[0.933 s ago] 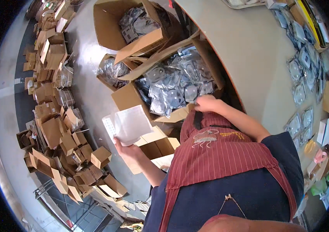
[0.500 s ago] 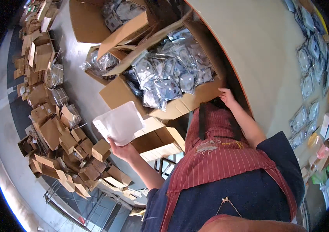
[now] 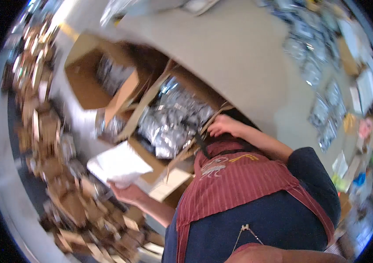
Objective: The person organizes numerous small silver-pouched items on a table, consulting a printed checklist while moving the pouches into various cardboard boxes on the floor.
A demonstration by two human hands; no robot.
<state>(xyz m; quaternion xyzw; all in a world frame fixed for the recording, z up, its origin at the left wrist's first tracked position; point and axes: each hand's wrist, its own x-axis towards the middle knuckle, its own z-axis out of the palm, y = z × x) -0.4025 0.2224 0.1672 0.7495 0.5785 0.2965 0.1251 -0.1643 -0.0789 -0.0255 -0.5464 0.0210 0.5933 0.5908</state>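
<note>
My left hand [image 3: 127, 193] pinches the near edge of a thin white sheet [image 3: 118, 164], held out beside the open cardboard box. Whether it is paper or plastic I cannot tell. My right hand [image 3: 225, 126] is closed at the near right corner of that box, its fingers curled round the near flap [image 3: 191, 147]. Inside the cardboard box [image 3: 140, 151] lie many clear plastic packets [image 3: 171, 120] with silvery-grey contents, blurred by motion.
Another open box [image 3: 83, 79] with packets stands beyond on the left. The pale table [image 3: 234, 48] stretches to the right, with more packets [image 3: 322, 109] along its far side. Many empty cartons [image 3: 63, 193] are heaped at the left. A lower carton [image 3: 171, 184] sits by my left forearm.
The view has turned, so the scene is shifted and smeared. The box's near flap has come up from lying outward, with my right hand on it. My left hand still holds the sheet.
</note>
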